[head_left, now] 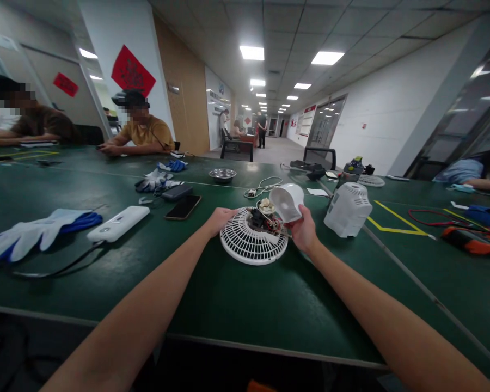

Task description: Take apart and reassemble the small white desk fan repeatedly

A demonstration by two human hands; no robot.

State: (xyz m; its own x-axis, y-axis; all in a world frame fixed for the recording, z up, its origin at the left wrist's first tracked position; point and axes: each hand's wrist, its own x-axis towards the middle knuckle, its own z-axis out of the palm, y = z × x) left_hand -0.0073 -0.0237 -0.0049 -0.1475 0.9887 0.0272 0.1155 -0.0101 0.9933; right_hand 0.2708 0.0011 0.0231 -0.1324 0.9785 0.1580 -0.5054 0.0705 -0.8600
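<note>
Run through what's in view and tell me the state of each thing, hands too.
Left hand: at the rim of the white grille
Right hand: closed on the white cover
White grille: resting on the table
White cover: held tilted
Wired mechanism: uncovered
White housing: standing apart from the grille
Phone: screen dark
White cord: loosely looped
Metal bowl: upright
Ceiling lights: lit

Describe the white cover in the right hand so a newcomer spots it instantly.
On the green table, find the round slatted grille. At its right edge, the right hand holds the white cover. Its smooth, curved surface sets it apart from the slatted grille.
</note>
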